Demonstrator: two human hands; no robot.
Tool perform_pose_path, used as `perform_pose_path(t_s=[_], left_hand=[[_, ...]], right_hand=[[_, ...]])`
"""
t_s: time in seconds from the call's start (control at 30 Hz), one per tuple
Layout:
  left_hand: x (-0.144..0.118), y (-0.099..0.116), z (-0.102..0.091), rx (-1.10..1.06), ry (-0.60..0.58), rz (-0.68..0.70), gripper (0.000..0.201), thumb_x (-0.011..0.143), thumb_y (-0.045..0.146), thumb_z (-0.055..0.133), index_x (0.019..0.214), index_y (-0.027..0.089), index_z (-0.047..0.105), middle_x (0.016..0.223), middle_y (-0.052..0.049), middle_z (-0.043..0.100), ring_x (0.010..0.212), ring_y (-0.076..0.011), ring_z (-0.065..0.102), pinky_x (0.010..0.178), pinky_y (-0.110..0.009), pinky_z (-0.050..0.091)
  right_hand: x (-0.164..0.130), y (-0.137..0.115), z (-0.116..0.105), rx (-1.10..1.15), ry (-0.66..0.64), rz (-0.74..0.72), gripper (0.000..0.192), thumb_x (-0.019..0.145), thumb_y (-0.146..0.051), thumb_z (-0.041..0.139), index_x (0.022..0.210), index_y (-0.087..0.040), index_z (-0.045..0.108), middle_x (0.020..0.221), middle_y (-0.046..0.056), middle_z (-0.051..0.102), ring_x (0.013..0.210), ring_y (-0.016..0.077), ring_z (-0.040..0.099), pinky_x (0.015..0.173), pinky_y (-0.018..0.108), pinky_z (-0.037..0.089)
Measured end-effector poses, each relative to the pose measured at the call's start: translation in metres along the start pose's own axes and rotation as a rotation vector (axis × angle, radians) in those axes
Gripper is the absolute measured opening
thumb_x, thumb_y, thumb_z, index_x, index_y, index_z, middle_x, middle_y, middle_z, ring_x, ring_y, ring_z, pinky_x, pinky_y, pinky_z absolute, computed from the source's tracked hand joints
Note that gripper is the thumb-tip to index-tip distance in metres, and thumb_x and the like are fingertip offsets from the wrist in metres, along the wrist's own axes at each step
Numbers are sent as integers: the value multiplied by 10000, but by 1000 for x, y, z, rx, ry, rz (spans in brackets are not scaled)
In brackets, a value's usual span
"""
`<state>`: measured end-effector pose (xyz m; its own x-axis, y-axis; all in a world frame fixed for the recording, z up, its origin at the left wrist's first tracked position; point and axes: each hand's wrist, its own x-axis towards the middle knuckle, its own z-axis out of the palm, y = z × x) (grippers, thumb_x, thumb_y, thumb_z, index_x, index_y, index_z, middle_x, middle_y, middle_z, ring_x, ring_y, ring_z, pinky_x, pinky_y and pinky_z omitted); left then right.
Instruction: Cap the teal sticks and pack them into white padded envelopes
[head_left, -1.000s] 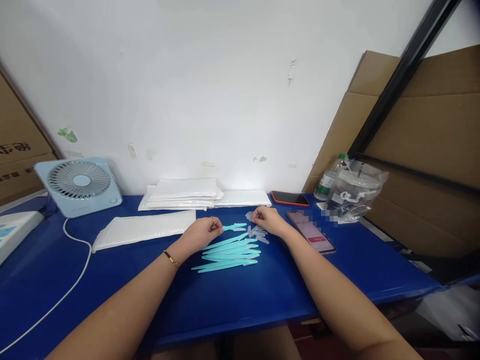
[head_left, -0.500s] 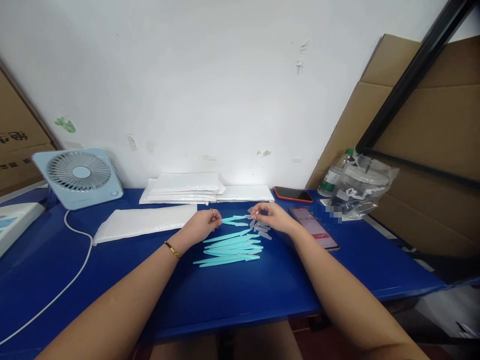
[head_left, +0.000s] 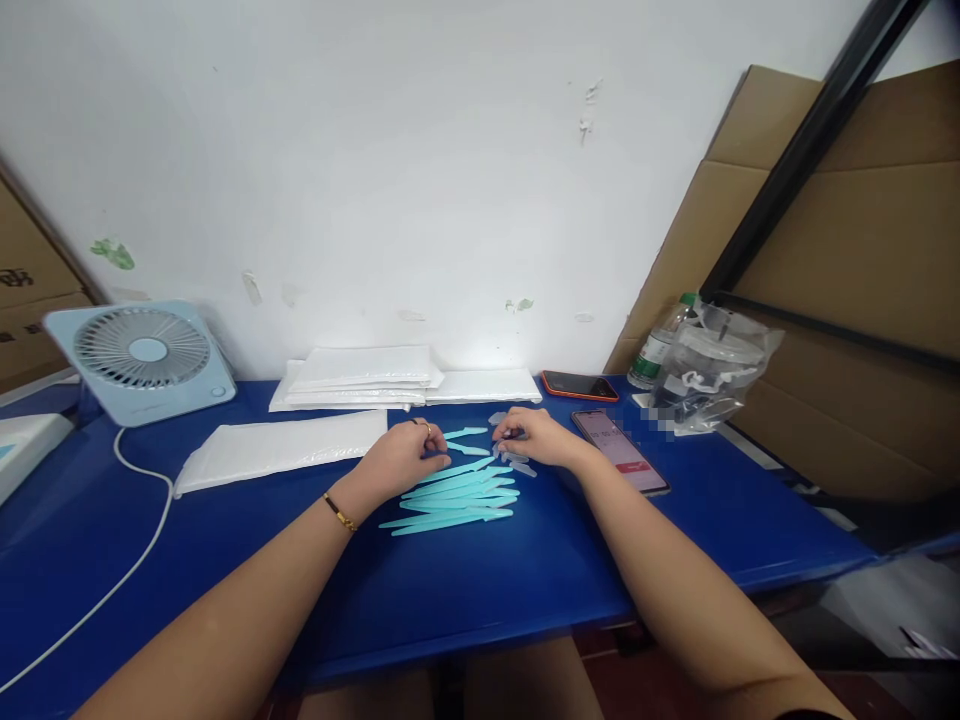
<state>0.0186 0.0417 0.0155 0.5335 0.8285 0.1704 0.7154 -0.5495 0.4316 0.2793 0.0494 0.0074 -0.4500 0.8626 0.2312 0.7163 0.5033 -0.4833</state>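
Note:
Several turquoise eyebrow razors (head_left: 457, 504) lie in a loose row on the blue table, handles to the left and heads to the right. My left hand (head_left: 405, 458) is closed at the handle ends of two more eyebrow razors (head_left: 469, 451) above that row; its fingers hide the grip. Small clear plastic caps (head_left: 523, 468) lie in a pile to the right of the razor heads. Over this pile my right hand (head_left: 529, 437) has its fingers curled together, with a clear cap at the fingertips, partly hidden.
White padded packets (head_left: 360, 372) are stacked by the wall, and another packet (head_left: 285, 447) lies left of my hand. A blue fan (head_left: 146, 355) with a white cable stands left. Two phones (head_left: 622, 455), a bottle (head_left: 655, 350) and a bagged cup (head_left: 716, 365) are at the right.
My right hand has moved from the upper razor's head down to the caps. The cap piece at that head is gone from there. My left hand has shifted slightly, and the view has turned a little.

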Motion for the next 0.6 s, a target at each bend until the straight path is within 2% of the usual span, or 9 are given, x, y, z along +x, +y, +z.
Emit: perform_pose_path(t_s=[0.07, 0.13, 0.27, 0.5, 0.6], left_hand=[[-1, 3, 1, -38, -103, 7, 212, 732, 399, 559, 772, 209, 643, 786, -21, 634, 714, -166, 577, 603, -252, 419], [0, 3, 2, -55, -138, -14, 189, 738, 372, 546, 722, 209, 640, 718, -9, 634, 651, -151, 567, 561, -245, 398], [1, 1, 1, -57, -101, -36, 171, 740, 342, 535, 693, 213, 637, 683, -3, 638, 628, -150, 564, 535, -246, 380], [4, -3, 3, -18, -71, -15, 144, 745, 308, 543, 716, 220, 653, 738, -7, 658, 664, -160, 579, 559, -251, 385], [7, -8, 7, -5, -34, 26, 148, 765, 296, 539, 760, 224, 668, 774, -5, 661, 675, -156, 578, 591, -251, 394]], right_hand=[[-2, 1, -2, 19, -51, -2, 118, 740, -267, 652, 831, -225, 714, 836, 25, 621, 724, 134, 577, 690, 256, 410], [-3, 2, -3, 71, -89, 2, 121, 743, -276, 648, 822, -219, 719, 833, 26, 639, 707, 132, 588, 657, 242, 414], [-3, 0, -2, 108, -123, 20, 142, 725, -309, 668, 813, -216, 731, 748, 21, 670, 657, 136, 594, 609, 236, 409], [2, -5, 10, 114, -42, -56, 138, 724, -310, 675, 811, -220, 736, 743, 13, 659, 608, 114, 575, 587, 226, 404], [3, -3, 13, 151, 11, -38, 131, 706, -299, 688, 794, -213, 733, 730, 11, 661, 596, 113, 574, 560, 218, 404]])
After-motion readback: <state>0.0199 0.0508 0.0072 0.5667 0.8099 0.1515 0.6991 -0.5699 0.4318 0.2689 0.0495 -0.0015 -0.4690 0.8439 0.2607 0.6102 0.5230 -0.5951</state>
